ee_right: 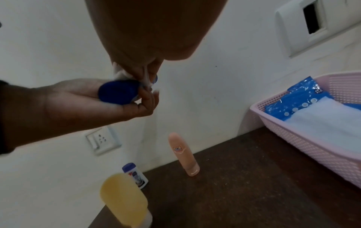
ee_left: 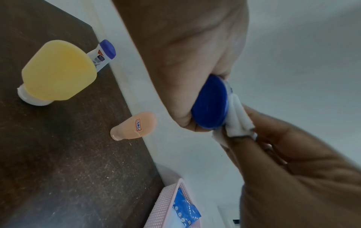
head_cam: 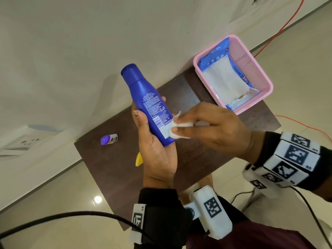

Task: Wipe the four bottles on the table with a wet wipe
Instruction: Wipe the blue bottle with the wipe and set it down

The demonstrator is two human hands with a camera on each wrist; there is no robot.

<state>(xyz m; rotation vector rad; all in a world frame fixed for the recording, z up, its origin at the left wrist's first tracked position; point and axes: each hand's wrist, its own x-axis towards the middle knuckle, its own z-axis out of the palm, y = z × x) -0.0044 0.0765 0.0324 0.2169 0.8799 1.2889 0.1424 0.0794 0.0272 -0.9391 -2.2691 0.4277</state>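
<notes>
Head view: the left hand is wrapped round the lower half of the blue bottle, held up over the table, cap pointing up and away, base down in the palm. The right hand comes in from the right, pinching a folded wipe flat against the bottle's lower label, near the base. The long axis runs away from the person, so I'd say the stroke to make is up along it, towards the cap. A purple-capped bottle stands far left; a yellow one just peeks out beside the left wrist. The wipe pack sits in the pink basket, right.

Left wrist view: bottle base-on, fingers curled round it, wipe pressed on its right flank. Below stand the yellow bottle, the purple-capped one, and a peach bottle, all untouched, well apart from the hands.

Right wrist view: same story, wipe bunched between fingertips on the bottle; three bottles waiting on the table.
</notes>
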